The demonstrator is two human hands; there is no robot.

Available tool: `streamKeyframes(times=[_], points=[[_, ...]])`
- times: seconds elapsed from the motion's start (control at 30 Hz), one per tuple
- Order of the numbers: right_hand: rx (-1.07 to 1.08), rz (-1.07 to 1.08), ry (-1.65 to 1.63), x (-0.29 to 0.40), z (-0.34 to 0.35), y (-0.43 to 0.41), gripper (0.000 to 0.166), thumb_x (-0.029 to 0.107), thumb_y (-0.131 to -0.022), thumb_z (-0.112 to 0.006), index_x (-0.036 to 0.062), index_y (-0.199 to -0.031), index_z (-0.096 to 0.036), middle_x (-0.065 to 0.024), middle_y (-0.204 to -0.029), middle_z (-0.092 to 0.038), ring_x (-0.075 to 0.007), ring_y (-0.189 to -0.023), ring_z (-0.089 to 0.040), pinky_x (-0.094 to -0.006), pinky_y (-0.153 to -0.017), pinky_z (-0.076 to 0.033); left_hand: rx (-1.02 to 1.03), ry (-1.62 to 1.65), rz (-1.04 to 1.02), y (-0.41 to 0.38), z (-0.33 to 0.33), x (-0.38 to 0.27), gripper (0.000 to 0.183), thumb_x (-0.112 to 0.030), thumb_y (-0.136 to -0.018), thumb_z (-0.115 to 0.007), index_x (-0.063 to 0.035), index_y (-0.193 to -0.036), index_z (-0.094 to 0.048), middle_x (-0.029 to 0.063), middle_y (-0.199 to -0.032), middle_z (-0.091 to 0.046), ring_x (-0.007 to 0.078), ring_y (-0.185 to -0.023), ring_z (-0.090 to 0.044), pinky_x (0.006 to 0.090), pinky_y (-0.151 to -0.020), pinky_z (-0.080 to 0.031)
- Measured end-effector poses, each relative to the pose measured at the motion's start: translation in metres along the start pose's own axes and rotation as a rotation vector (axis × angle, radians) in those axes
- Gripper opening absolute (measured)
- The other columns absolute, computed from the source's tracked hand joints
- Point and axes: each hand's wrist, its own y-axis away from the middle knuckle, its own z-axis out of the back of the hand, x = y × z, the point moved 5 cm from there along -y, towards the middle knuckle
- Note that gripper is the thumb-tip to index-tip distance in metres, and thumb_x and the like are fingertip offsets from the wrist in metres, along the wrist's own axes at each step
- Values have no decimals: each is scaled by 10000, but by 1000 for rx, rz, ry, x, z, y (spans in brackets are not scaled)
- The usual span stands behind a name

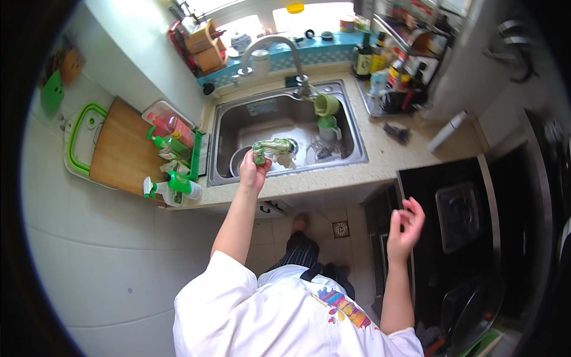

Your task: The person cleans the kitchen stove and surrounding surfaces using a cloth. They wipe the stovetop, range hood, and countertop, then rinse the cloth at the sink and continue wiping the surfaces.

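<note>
My left hand (254, 173) grips one end of a crumpled green-and-white bundle (273, 149); whether it is cloth or a leafy vegetable, I cannot tell. The bundle is over the front of a stainless steel sink (285, 117). Partly hidden behind that hand, a round metal bowl (235, 164) sits at the sink's front left. My right hand (405, 227) is raised off to the right, beside the black cooktop (428, 196). Its fingers are loosely bent and apart, with nothing in them.
A curved faucet (292, 47) arches above the sink, with a green ladle-like cup (328, 105) hanging below. Spray bottles (171, 193) and a wooden cutting board (120, 145) stand left. Sauce bottles (363, 56), a dark crumpled item (396, 133) and a white cylinder (447, 130) are right.
</note>
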Motion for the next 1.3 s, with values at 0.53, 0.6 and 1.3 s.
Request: streamKeyframes(times=[0.53,0.6,1.3], points=[[345,-100,173,-214,-512,-253,774,-11,-734,-587,82,-1460,-336,-97,-1372,-499,-219,-1064,-567,-327,-884,-473,120,-2,261,-245,21,-53,223,-75,-894,-651,6,-1091,-584,81,-1008,-638,170,-864,-609,276,-774,-514],[339,-258,70,-209,-533,-249,523,-8,-745,-523,54,-1265,-524,-55,-1048,-638,-211,-936,-592,-323,-822,-478,191,-145,189,-261,26,-61,253,-52,-872,-673,-6,-1104,-585,64,-1032,-643,150,-911,-617,266,-824,-498],[501,-1161,-916,-149,-653,-100,369,413,-880,-687,122,-1072,-567,-20,-1144,-543,-154,-979,-549,-275,-582,-457,-175,-593,-42,-361,56,-74,318,-279,-954,-598,2,-1098,-633,69,-965,-651,195,-838,-631,331,-709,-529]])
